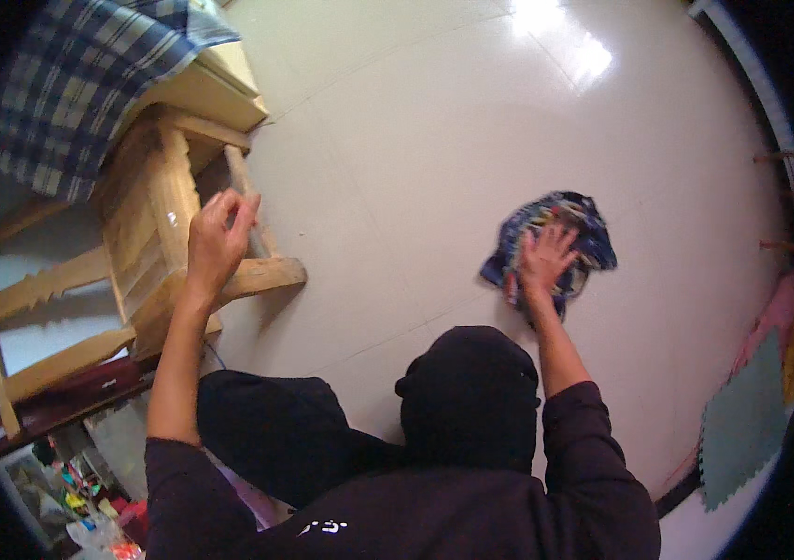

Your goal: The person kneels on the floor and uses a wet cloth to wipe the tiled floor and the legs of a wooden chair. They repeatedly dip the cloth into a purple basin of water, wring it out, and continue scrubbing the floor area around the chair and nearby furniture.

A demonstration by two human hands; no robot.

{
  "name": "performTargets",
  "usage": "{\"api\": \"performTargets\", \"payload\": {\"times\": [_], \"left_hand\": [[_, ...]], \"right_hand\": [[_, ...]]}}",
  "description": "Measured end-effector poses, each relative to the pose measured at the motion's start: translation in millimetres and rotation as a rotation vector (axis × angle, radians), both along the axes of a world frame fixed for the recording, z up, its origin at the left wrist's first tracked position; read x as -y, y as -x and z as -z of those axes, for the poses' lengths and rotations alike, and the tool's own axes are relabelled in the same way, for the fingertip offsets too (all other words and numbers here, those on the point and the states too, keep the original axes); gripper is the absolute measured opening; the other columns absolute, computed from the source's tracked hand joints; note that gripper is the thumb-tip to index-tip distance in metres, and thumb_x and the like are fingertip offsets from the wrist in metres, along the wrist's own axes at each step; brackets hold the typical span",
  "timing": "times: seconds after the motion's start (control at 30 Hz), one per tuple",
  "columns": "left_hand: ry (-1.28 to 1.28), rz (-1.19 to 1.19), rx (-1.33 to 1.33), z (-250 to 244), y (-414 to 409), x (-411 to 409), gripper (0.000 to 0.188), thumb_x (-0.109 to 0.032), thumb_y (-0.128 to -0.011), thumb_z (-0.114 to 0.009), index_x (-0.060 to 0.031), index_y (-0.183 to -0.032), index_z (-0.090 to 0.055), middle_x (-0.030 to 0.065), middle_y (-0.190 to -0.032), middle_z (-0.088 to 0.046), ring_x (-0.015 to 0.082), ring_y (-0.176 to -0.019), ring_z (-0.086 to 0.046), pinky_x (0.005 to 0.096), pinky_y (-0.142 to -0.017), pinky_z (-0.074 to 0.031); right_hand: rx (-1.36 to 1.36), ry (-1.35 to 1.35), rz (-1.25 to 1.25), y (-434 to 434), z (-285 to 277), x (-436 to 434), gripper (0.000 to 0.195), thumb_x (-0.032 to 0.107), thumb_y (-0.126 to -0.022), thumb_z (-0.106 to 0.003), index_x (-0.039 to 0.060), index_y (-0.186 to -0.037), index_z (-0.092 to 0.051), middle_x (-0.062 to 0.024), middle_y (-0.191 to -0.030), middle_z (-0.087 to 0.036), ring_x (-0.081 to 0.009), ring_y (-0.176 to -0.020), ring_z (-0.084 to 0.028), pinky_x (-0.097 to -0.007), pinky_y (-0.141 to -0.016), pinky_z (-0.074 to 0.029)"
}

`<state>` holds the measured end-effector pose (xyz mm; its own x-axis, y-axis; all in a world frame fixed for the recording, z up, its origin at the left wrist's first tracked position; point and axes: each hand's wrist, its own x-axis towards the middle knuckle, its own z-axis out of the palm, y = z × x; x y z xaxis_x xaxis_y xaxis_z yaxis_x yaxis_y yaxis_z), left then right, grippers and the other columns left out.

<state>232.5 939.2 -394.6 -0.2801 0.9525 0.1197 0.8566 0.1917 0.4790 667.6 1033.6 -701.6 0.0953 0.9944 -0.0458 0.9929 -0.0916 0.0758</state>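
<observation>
My right hand point(549, 257) lies flat with spread fingers on top of a crumpled dark blue patterned cloth point(589, 234), pressing it against the tiled floor point(383, 189). The cloth is bunched, and its edges stick out around the hand. On the other side, my left hand point(220, 227) is raised in front of a wooden chair point(159, 231). Its fingers curl in towards the thumb, and nothing shows between them. Whether that hand touches the chair, I cannot tell.
A blue-and-white plaid cloth point(96, 77) drapes over pale yellow furniture point(229, 80) behind the chair. Plastic bags and small items point(89, 497) are piled at lower left. A grey-green foam mat point(743, 427) with a toothed edge stands at the right. My bent knees point(467, 399) are close to the floor.
</observation>
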Motion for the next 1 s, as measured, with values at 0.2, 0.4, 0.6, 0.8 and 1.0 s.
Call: {"api": "performTargets", "payload": {"times": [0.2,0.4,0.6,0.8,1.0], "left_hand": [[-0.179,-0.04,0.118,-21.3,-1.3,-7.4,0.028,-0.024,-0.098,-0.06,-0.0021,-0.081,-0.062,0.0045,-0.076,-0.066,0.0076,-0.069,-0.055,0.0275,-0.061,-0.044],[-0.186,-0.049,0.192,-21.0,-2.0,-4.5,0.027,-0.022,-0.097,-0.062,-0.0009,-0.081,-0.063,0.0023,-0.075,-0.066,0.0076,-0.071,-0.056,0.0248,-0.065,-0.045],[-0.052,0.009,0.131,-16.2,5.5,29.3,0.025,-0.019,-0.096,-0.062,0.001,-0.082,-0.063,0.006,-0.078,-0.066,0.0098,-0.073,-0.059,0.0254,-0.065,-0.045],[-0.113,-0.012,0.227,-10.3,13.2,18.6,0.026,-0.021,-0.098,-0.058,0.0003,-0.084,-0.064,0.0052,-0.08,-0.066,0.0107,-0.074,-0.059,0.0263,-0.067,-0.047],[-0.096,-0.036,0.274,-6.6,7.5,-1.3,0.023,-0.02,-0.099,-0.056,-0.0011,-0.091,-0.066,0.0047,-0.085,-0.067,0.0109,-0.08,-0.061,0.0265,-0.073,-0.048]], "right_hand": [[-0.302,-0.109,-0.48,186.4,-10.7,-11.2,0.065,0.05,-0.094,-0.048,0.0148,-0.148,-0.04,-0.0079,-0.158,-0.026,-0.0366,-0.147,-0.015,-0.0594,-0.116,-0.012],[-0.5,-0.006,-1.512,282.3,-1.8,51.0,0.051,0.034,-0.09,-0.056,0.0156,-0.137,-0.052,-0.0054,-0.154,-0.036,-0.0275,-0.144,-0.027,-0.0569,-0.118,-0.013],[-0.69,0.15,-1.569,219.4,-18.9,79.7,0.038,0.025,-0.092,-0.055,0.0112,-0.127,-0.059,-0.0071,-0.153,-0.038,-0.027,-0.142,-0.032,-0.0511,-0.12,-0.012],[-0.552,0.296,-1.632,111.8,-30.6,107.6,0.048,0.034,-0.089,-0.06,0.0225,-0.135,-0.053,-0.0018,-0.154,-0.035,-0.0229,-0.139,-0.036,-0.0544,-0.119,-0.013],[-0.526,0.137,-1.633,198.8,-26.8,19.5,0.063,0.049,-0.087,-0.06,0.0298,-0.145,-0.042,-0.0005,-0.153,-0.038,-0.0227,-0.134,-0.042,-0.0581,-0.117,-0.013]]}}
